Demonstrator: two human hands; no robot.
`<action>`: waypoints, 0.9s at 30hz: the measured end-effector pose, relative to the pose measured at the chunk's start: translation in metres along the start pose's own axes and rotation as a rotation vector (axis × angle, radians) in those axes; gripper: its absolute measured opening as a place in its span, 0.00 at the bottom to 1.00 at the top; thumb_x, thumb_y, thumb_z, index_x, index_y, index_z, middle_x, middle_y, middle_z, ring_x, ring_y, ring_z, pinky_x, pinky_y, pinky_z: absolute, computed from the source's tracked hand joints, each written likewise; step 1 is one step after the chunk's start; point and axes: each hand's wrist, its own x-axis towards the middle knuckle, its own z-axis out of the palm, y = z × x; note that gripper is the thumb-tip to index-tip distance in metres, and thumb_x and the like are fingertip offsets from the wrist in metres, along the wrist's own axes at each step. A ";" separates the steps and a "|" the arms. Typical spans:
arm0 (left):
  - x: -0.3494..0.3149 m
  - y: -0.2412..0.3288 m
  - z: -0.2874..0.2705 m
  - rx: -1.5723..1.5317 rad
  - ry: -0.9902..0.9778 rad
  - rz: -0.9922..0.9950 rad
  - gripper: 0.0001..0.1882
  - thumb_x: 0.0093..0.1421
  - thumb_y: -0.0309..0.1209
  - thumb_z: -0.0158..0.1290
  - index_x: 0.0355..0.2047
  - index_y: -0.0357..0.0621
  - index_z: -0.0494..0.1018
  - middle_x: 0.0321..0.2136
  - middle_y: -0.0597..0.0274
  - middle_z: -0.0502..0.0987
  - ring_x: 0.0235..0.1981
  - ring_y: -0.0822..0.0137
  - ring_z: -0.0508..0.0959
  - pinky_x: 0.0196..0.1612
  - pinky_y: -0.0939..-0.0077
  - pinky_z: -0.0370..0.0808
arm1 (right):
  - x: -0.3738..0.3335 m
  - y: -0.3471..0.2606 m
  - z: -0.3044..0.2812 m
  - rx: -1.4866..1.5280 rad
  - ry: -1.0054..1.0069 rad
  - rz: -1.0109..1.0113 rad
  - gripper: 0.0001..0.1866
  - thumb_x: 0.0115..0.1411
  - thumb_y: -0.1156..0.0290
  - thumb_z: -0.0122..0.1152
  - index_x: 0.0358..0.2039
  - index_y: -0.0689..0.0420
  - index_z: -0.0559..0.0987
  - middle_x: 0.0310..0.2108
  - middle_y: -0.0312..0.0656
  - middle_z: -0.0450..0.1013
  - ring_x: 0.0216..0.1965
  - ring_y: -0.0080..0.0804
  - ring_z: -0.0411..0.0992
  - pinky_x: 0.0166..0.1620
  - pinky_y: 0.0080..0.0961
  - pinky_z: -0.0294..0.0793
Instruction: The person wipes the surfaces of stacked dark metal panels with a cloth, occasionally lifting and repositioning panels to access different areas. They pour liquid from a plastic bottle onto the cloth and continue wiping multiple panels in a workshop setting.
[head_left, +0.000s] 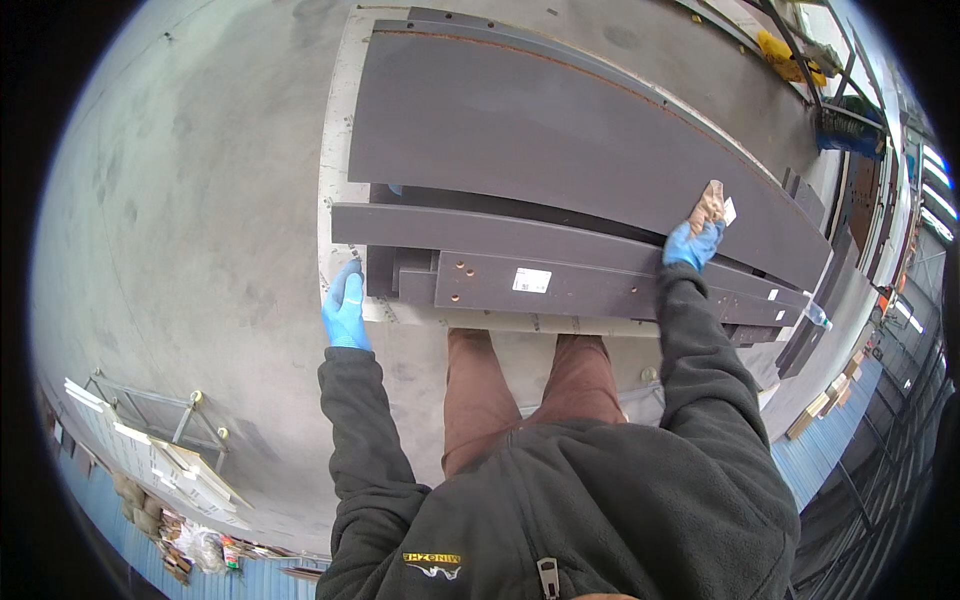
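My left hand (345, 312), in a blue glove, is beside the left end of the stacked boards, fingers stretched and holding nothing I can see. My right hand (692, 245), also blue-gloved, is closed on a crumpled tan cloth (709, 203) and presses it on a wide dark grey panel (540, 110). A white label shows beside the cloth. Nearer me lies a long narrow grey board (480, 232). In front of it, another grey board (590, 285) has drilled holes and white labels. A dark gap separates the narrow board from the wide panel.
The boards lie on a pale, marked sheet (336, 150). A clear plastic bottle (818, 314) is at their right end. More dark boards (835, 300) stand farther right. A metal frame rack (180, 420) is at the lower left, and a yellow item (788, 57) sits at the upper right.
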 end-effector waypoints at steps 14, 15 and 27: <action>-0.017 0.007 0.014 0.009 -0.024 0.039 0.26 0.71 0.37 0.59 0.64 0.31 0.74 0.61 0.53 0.78 0.62 0.62 0.76 0.68 0.66 0.71 | -0.103 -0.375 -0.017 0.670 -0.338 -1.065 0.24 0.61 0.72 0.59 0.59 0.55 0.77 0.70 0.53 0.67 0.75 0.52 0.61 0.77 0.57 0.54; -0.017 0.008 0.015 0.003 -0.014 0.027 0.26 0.71 0.37 0.59 0.64 0.31 0.74 0.61 0.53 0.78 0.62 0.61 0.76 0.68 0.66 0.71 | -0.095 -0.350 -0.015 0.625 -0.333 -1.152 0.24 0.61 0.73 0.59 0.59 0.55 0.77 0.70 0.52 0.68 0.75 0.51 0.60 0.77 0.56 0.54; -0.008 -0.005 0.004 0.007 0.009 0.006 0.26 0.72 0.37 0.58 0.65 0.33 0.73 0.63 0.52 0.76 0.64 0.58 0.75 0.69 0.63 0.69 | -0.010 -0.186 -0.029 0.341 -0.330 -1.084 0.31 0.54 0.50 0.76 0.56 0.49 0.79 0.75 0.54 0.61 0.76 0.56 0.57 0.77 0.62 0.49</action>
